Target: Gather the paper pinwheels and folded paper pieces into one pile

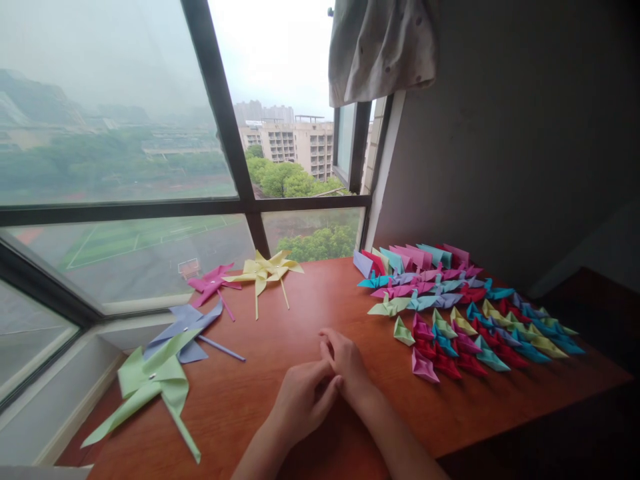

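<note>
Both hands rest on the reddish wooden desk [310, 313] near its front edge; the left hand [300, 403] lies loosely curled, palm down, its fingertips meeting the right hand [347, 363], which is also loosely curled with fingers bent inward; neither hand grips anything, and the two touch each other at about the middle of the desk. At 2 o'clock from the hands spreads a pile of folded paper pieces [460, 313] in pink, red, blue, teal, yellow and green (too many and too overlapped to count), its nearest pink piece lying just beside the right hand's far side but apart from it. At 11 o'clock lie two yellow pinwheels [265, 270] on sticks, overlapping; next to them at 10 o'clock a pink pinwheel [213, 281]; nearer, at 9 o'clock, a blue pinwheel [185, 328] with its stick pointing toward the hands; a large green pinwheel [155, 383] overlaps its lower edge near the desk's left corner. Behind the desk stands a window [150, 133]; a curtain [383, 47] hangs at 1 o'clock.
</note>
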`<state>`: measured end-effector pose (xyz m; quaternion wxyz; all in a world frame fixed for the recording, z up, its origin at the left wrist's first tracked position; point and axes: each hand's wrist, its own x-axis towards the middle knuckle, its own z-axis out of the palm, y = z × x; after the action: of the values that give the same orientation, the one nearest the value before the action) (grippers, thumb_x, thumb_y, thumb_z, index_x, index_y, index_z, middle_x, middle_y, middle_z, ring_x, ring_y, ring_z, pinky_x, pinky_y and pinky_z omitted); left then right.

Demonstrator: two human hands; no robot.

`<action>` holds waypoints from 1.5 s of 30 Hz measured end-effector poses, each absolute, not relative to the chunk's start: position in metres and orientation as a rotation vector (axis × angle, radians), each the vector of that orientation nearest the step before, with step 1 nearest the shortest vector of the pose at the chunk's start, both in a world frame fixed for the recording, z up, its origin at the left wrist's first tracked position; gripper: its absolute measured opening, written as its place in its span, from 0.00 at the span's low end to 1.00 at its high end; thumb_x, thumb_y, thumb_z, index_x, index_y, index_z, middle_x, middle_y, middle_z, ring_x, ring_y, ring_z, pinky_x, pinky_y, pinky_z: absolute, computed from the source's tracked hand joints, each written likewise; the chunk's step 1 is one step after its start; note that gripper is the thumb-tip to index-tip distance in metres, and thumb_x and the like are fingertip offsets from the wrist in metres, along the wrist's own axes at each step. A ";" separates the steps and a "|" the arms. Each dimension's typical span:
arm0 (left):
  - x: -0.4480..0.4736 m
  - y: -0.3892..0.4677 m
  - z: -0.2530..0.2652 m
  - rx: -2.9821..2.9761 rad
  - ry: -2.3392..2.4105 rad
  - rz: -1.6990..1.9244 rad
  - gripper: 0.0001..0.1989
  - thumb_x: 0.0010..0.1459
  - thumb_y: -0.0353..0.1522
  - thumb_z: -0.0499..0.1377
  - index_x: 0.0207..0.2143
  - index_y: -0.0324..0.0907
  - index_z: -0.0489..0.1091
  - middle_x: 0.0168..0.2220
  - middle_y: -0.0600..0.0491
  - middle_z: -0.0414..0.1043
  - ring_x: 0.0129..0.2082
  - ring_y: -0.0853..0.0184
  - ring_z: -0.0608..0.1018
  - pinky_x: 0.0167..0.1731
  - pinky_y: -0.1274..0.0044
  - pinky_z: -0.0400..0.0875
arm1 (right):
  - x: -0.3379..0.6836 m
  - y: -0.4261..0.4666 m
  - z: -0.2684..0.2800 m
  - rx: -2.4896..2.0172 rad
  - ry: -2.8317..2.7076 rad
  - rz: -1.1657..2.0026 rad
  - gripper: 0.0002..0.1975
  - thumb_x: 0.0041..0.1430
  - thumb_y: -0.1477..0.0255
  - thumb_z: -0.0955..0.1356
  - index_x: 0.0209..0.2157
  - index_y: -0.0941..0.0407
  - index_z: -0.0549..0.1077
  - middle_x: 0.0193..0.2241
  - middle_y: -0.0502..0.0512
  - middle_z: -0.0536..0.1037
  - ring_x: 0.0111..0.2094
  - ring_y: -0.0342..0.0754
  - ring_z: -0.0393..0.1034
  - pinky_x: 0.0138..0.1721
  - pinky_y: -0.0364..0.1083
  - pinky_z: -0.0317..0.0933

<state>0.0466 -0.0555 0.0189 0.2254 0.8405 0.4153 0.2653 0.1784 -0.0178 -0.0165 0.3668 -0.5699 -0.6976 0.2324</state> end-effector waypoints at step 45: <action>0.194 -0.049 0.004 2.334 1.191 0.517 0.53 0.42 0.39 0.70 0.68 0.45 0.48 0.70 0.41 0.37 0.68 0.45 0.46 0.63 0.53 0.46 | 0.438 -0.075 -0.002 -1.834 -1.602 -0.033 0.22 0.60 0.60 0.62 0.50 0.56 0.72 0.52 0.61 0.73 0.56 0.55 0.66 0.58 0.56 0.60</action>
<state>0.1940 -0.0492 0.0041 0.2335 0.8498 0.4336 0.1882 0.4375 -0.0752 -0.0019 0.3458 -0.7067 -0.6171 -0.0129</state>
